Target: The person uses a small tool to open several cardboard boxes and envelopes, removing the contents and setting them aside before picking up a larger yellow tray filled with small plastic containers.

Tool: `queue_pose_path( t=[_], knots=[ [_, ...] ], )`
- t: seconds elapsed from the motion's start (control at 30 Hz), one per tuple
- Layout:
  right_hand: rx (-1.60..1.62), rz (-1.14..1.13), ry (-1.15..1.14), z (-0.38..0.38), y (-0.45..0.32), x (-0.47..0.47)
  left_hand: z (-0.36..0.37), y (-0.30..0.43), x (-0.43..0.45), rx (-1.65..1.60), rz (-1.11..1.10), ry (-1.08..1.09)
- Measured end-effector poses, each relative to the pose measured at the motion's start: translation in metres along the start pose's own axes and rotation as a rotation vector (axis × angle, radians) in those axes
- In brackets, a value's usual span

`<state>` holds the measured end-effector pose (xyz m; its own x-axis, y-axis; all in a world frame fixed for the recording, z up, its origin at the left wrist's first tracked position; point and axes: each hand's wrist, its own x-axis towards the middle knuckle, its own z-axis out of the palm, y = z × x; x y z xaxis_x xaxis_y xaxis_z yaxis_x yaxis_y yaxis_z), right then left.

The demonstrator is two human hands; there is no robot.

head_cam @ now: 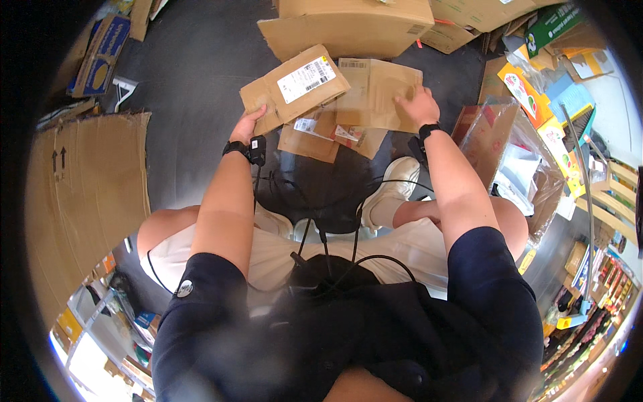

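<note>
My left hand (246, 124) grips the lower left corner of a flattened cardboard box (261, 98), its thumb on top. That box is tilted and bears a white shipping label (305, 80). At the right edge of a second flattened cardboard box (389, 90), my right hand (421, 106) has its thumb over the face; the fingers are partly hidden and blurred. The labelled box overlaps the second one. Beneath both lie further cardboard pieces (309, 144) with printed stickers, on the dark floor between my feet.
A large cardboard box (346, 35) stands just ahead. On the left are a big cardboard sheet (90, 201), a white scraper-like tool (123, 91) and a blue box (103, 55). An open carton with plastic wrap (522, 161) sits by my right knee. Black cables (326, 246) hang before me.
</note>
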<state>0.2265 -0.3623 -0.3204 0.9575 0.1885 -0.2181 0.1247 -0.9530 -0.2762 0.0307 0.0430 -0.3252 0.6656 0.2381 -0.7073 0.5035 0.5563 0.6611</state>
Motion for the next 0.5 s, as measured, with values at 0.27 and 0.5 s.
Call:
queue_pose_path(
  t=[0.27,0.5],
  knots=[
    [-0.424,-0.488,-0.230,0.016,-0.067,-0.069,-0.041,-0.025,-0.020,-0.055,-0.028,0.043],
    [-0.427,-0.536,-0.090,0.017,-0.069,-0.043,-0.035,-0.014,-0.040,0.067,-0.011,0.063]
  ],
)
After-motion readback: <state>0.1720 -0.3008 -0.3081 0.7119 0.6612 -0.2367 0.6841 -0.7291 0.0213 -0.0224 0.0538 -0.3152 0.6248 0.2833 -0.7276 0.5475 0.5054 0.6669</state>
